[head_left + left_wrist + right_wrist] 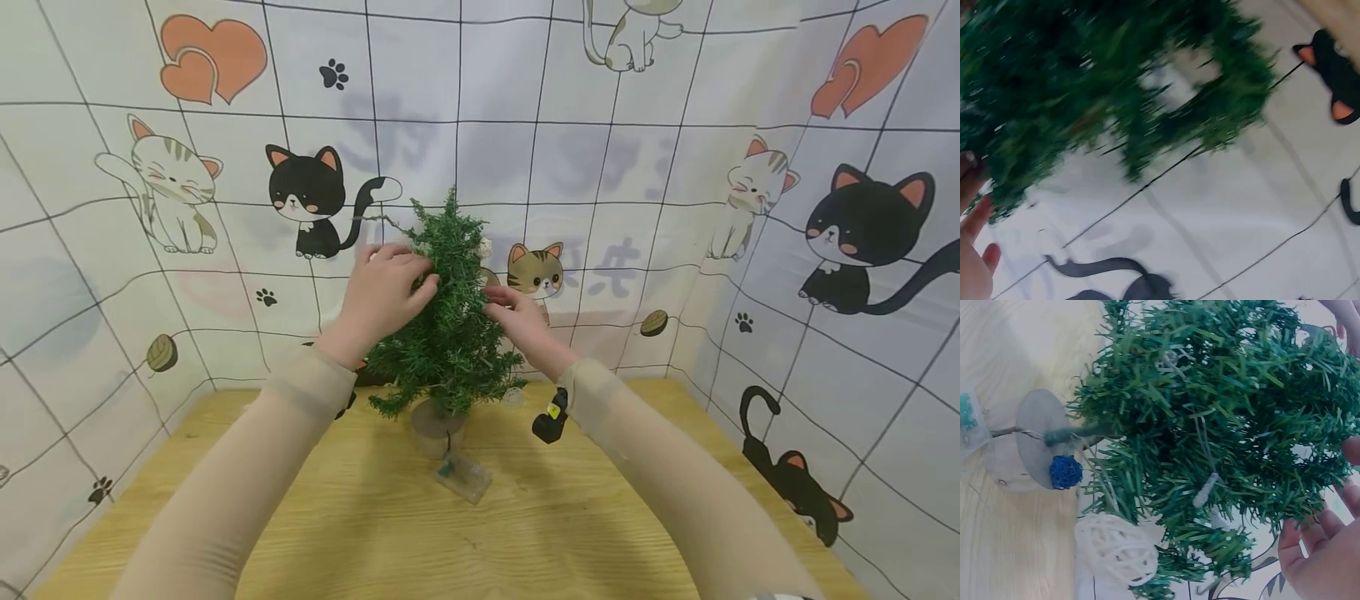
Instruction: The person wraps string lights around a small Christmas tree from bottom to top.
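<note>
A small artificial Christmas tree (450, 308) stands in a round pale base (437, 429) on the table. My left hand (386, 283) is at its upper left, fingertips among the branches and thumb apart from the fingers. Lower on the opposite side, my right hand (525, 325) touches the outer foliage with loosely bent fingers (1329, 522). Branches hide some fingertips. In the right wrist view, a white woven ball (1116, 550) and a blue woven ball (1065, 472) hang near the tree's bottom. Foliage (1085, 75) is blurred in the left wrist view.
A clear plastic box (463, 477) lies on the wooden table (360, 533) before the base, a thin wire running to the tree. Behind and beside the table hangs a white gridded cloth (495, 75) printed with cats and hearts.
</note>
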Tool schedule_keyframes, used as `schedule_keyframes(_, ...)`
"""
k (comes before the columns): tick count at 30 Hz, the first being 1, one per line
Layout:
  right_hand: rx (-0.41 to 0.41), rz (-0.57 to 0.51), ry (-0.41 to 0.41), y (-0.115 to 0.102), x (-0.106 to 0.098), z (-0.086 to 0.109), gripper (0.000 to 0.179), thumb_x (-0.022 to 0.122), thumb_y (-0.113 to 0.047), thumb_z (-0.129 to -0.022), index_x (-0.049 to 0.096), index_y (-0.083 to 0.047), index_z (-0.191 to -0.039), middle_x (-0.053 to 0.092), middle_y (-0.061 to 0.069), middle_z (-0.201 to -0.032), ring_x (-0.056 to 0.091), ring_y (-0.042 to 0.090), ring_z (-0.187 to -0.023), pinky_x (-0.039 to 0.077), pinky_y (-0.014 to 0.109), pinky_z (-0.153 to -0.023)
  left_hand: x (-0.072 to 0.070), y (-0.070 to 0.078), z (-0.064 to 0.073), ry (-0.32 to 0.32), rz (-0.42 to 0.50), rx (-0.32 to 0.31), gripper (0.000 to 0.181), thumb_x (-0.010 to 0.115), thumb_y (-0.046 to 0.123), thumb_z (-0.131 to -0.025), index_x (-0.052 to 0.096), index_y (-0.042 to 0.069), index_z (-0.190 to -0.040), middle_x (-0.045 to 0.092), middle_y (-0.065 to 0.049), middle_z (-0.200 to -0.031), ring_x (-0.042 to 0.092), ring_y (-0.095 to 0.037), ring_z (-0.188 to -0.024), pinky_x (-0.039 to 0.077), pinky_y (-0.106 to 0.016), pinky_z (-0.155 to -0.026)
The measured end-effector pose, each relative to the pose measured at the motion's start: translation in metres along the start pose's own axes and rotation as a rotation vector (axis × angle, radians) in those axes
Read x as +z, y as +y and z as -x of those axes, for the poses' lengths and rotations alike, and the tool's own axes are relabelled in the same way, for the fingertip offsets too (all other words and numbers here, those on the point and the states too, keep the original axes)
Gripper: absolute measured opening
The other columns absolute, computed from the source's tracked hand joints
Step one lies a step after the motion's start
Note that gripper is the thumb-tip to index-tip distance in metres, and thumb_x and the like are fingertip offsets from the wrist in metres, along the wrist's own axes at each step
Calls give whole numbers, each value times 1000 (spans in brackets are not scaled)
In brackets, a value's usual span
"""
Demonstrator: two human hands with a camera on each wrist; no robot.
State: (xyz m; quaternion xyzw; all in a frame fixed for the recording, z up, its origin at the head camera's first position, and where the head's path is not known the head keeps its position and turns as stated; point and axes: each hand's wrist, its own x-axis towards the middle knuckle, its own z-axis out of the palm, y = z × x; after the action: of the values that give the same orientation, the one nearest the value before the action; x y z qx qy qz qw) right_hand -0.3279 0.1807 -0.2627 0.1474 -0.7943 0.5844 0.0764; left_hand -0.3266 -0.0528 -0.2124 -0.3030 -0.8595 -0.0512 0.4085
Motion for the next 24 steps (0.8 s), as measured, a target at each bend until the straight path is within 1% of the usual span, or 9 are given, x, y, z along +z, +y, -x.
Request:
schedule_keyframes(3,8,2,-6,4,2,1,45,53,-20,-100,46,-9,-143,46,14,-137,49,29,-120,42,48,-94,13,2,13,-9,4,-54,42,46,37,-101,63,13,-131,62,-6,-129,44,-28,-129,25,-51,-107)
schedule_keyframes(5,9,-4,-8,6,3,1,45,53,-20,-100,45,-9,-143,46,14,-137,49,30,-121,42,51,-94,23,2,22,-39,3,-82,48,42,40,-103,52,14,-142,54,-4,-140,36,-27,-136,17,-52,-111)
schedule_keyframes(7,2,-5,-8,9,3,1,45,53,-20,-100,45,-8,-143,46,15,-136,49,30,-121,42,52,-93,31,4,31,-86,-8,-105,55,36,45,-104,39,17,-150,42,-2,-150,25,-25,-142,8,-53,-114)
schedule_keyframes(9,-10,-10,-1,10,3,0,45,53,-20,-100,45,-7,-142,47,16,-136,49,31,-119,42,54,-90,34,5,35,-127,-12,-121,60,30,50,-103,28,19,-154,32,0,-155,16,-23,-146,1,-54,-114)
schedule_keyframes(11,-20,-7,14,10,3,-1,45,54,-19,-99,46,-7,-142,48,16,-135,50,31,-117,41,55,-87,34,7,36,-157,-13,-128,63,26,54,-103,22,21,-156,26,2,-158,10,-21,-147,-4,-55,-113)
schedule_keyframes(12,-22,-8,18,10,2,-1,45,54,-19,-99,47,-7,-142,48,16,-135,50,31,-117,41,56,-87,33,7,34,-165,-17,-129,64,25,56,-102,22,22,-156,25,2,-158,9,-20,-147,-5,-55,-113)
schedule_keyframes(14,-27,-1,22,8,1,0,45,54,-19,-99,47,-7,-142,49,16,-135,50,31,-117,41,55,-88,27,7,30,-167,-16,-131,64,26,57,-102,26,22,-155,29,2,-157,11,-20,-147,-6,-56,-112)
schedule_keyframes(19,-26,34,-6,4,-1,0,45,53,-21,-99,46,-7,-142,48,15,-135,49,30,-119,42,50,-93,10,7,18,-150,9,-152,60,30,56,-102,46,20,-146,48,0,-145,26,-23,-142,-8,-55,-112)
schedule_keyframes(24,-29,43,-29,2,-1,1,43,52,-22,-100,48,-10,-141,48,13,-135,50,29,-117,43,52,-94,-1,8,10,-174,8,-179,62,26,58,-101,56,19,-138,56,-2,-136,37,-24,-136,-11,-53,-112)
